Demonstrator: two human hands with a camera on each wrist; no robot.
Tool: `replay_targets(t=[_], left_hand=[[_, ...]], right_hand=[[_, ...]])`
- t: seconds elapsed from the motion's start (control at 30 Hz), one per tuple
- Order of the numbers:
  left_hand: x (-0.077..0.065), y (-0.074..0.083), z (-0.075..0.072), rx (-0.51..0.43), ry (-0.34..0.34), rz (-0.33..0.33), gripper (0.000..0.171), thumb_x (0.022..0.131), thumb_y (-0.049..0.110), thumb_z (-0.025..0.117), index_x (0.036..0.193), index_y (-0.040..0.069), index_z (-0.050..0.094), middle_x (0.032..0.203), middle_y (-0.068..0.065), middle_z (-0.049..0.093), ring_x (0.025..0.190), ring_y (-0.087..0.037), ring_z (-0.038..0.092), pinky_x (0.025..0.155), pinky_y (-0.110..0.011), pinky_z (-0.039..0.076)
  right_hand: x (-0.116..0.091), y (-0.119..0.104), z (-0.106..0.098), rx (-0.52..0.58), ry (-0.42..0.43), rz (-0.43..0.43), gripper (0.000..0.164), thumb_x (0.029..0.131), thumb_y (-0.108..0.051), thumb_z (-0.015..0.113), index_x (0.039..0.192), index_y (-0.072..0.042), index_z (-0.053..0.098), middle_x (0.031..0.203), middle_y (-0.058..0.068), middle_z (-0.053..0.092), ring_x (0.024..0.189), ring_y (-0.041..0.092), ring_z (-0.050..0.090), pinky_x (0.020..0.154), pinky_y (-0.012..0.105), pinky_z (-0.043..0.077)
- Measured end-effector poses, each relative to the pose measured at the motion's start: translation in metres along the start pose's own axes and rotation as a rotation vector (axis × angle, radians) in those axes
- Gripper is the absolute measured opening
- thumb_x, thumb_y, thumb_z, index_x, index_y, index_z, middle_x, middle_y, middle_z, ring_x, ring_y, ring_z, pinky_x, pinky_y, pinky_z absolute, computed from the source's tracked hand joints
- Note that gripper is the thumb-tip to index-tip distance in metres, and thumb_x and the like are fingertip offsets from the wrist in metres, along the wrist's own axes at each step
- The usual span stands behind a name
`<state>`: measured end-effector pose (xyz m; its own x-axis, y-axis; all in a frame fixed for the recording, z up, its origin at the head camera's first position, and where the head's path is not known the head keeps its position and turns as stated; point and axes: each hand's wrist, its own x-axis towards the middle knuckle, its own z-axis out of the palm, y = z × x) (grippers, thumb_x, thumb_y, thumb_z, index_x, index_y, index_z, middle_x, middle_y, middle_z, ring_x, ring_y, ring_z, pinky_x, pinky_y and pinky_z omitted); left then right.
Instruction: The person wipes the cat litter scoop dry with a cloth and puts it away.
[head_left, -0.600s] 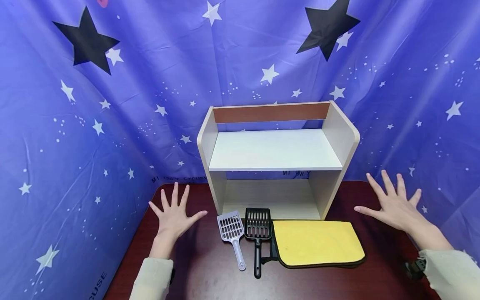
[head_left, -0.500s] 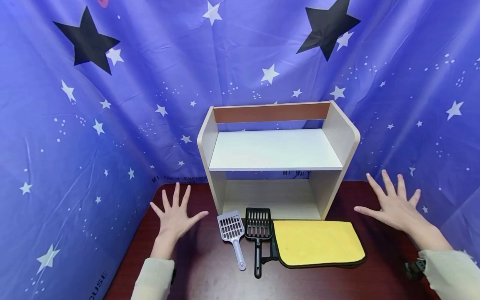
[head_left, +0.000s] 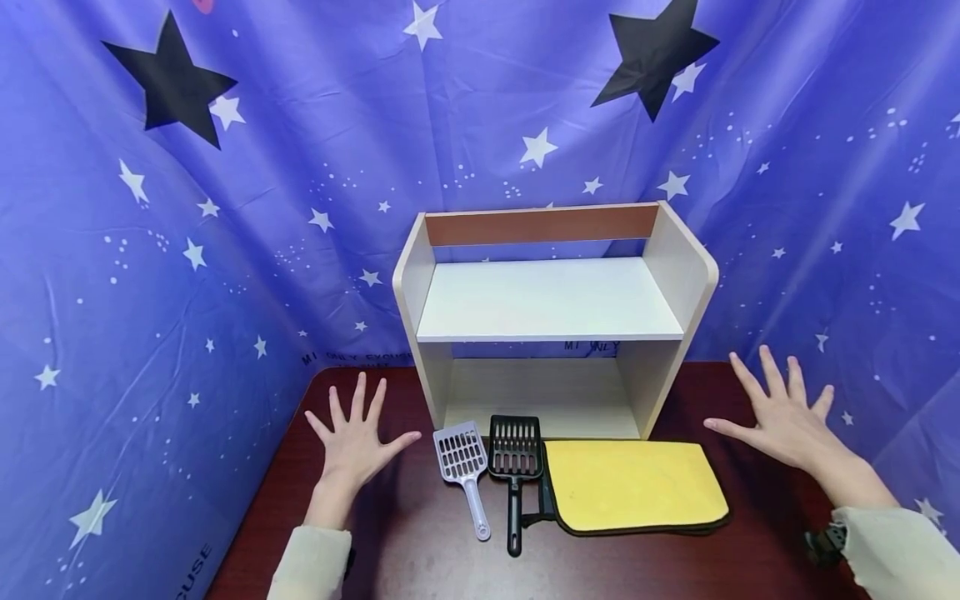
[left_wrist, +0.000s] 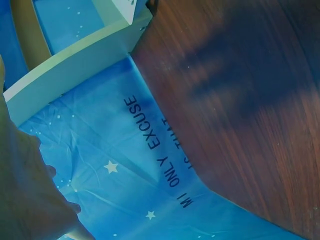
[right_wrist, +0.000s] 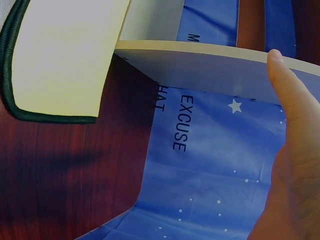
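Head view: our left hand [head_left: 352, 450] is near the grey scoop [head_left: 471, 484]; our right hand [head_left: 787, 425] near the yellow mat [head_left: 637, 486]; we splay all fingers wide, holding nothing.

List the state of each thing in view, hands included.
Left hand, open, fingers spread, holding nothing
Right hand, open, fingers spread, holding nothing
Shelf, standing upright on the table
Grey scoop, lying down, head toward the shelf
Black scoop, lying down, head toward the shelf
Yellow item, lying flat
Curtain, hanging, creased
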<state>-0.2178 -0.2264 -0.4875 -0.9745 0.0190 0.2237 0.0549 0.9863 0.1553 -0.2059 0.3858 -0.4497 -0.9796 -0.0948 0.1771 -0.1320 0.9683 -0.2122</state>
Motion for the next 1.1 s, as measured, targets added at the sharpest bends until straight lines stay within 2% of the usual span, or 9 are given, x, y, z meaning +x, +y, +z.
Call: replay_targets(t=[0.2, 0.4, 0.83, 1.0, 1.1], left_hand=[[-0.006, 0.006, 0.007, -0.004, 0.046, 0.022, 0.110, 0.072, 0.085, 0.056, 0.159, 0.028, 0.022, 0.168, -0.010, 0.013, 0.149, -0.057, 0.004, 0.105, -0.087, -0.003], [-0.012, 0.011, 0.015, -0.033, 0.078, 0.045, 0.110, 0.071, 0.085, 0.057, 0.159, 0.028, 0.023, 0.168, -0.009, 0.015, 0.149, -0.057, 0.007, 0.105, -0.087, -0.003], [-0.028, 0.027, 0.036, -0.044, 0.073, 0.062, 0.109, 0.070, 0.081, 0.063, 0.158, 0.028, 0.026, 0.168, -0.007, 0.018, 0.149, -0.055, 0.010, 0.105, -0.087, 0.002], [-0.033, 0.033, 0.045, -0.050, 0.096, 0.081, 0.108, 0.070, 0.082, 0.062, 0.157, 0.028, 0.029, 0.167, -0.008, 0.021, 0.148, -0.056, 0.014, 0.105, -0.087, 0.004], [-0.036, 0.037, 0.049, -0.052, 0.077, 0.083, 0.108, 0.070, 0.082, 0.060, 0.158, 0.028, 0.028, 0.167, -0.007, 0.020, 0.148, -0.055, 0.013, 0.106, -0.087, 0.005]], right_hand=[[-0.002, -0.002, 0.006, -0.010, 0.000, -0.008, 0.114, 0.082, -0.069, 0.064, 0.161, -0.026, -0.006, 0.164, 0.024, -0.018, 0.146, 0.054, -0.020, 0.092, 0.093, -0.009], [-0.004, -0.002, 0.014, 0.007, 0.021, -0.019, 0.112, 0.083, -0.067, 0.065, 0.161, -0.026, -0.004, 0.165, 0.023, -0.014, 0.149, 0.048, -0.021, 0.094, 0.092, -0.011], [-0.009, -0.007, 0.031, 0.026, 0.060, -0.037, 0.111, 0.084, -0.064, 0.066, 0.161, -0.023, -0.002, 0.167, 0.021, -0.009, 0.152, 0.043, -0.017, 0.096, 0.089, -0.015], [-0.010, -0.007, 0.036, 0.018, 0.084, -0.045, 0.109, 0.084, -0.064, 0.066, 0.161, -0.024, 0.000, 0.167, 0.020, -0.006, 0.153, 0.039, -0.019, 0.100, 0.084, -0.022], [-0.009, -0.007, 0.040, 0.006, 0.109, -0.056, 0.108, 0.084, -0.064, 0.066, 0.162, -0.023, 0.003, 0.168, 0.020, -0.002, 0.153, 0.036, -0.019, 0.102, 0.082, -0.024]])
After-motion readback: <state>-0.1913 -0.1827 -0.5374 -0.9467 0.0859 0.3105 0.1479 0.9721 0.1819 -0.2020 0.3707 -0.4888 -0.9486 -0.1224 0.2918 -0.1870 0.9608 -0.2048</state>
